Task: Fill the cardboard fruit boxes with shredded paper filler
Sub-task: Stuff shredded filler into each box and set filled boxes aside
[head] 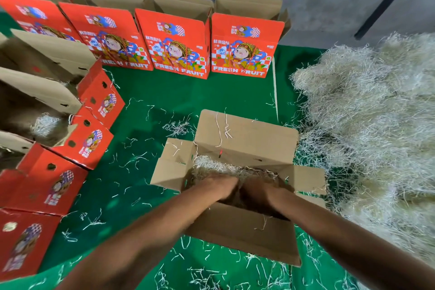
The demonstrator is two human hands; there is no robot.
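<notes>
Head view: left hand (220, 185) and right hand (255, 189) press paper filler (213, 163) into box (244, 231); fingers buried, grip unclear. Near flap (242, 235) may fold inward under forearms.

- Even, soft, fairly bright light; no glare.
- Deep shadow inside the open box (237, 195) around both hands.
- Strong wide-angle bending at the edges; row of red boxes (174, 42) curves.
- Forearms and left-edge boxes slightly blurred.

Fingers of my left hand (220, 187) & right hand (259, 192) sink into the open brown cardboard box (244, 231), grip unclear. Pale shredded-paper heap (367, 129) cut off at right edge; red boxes at left blurred.
</notes>
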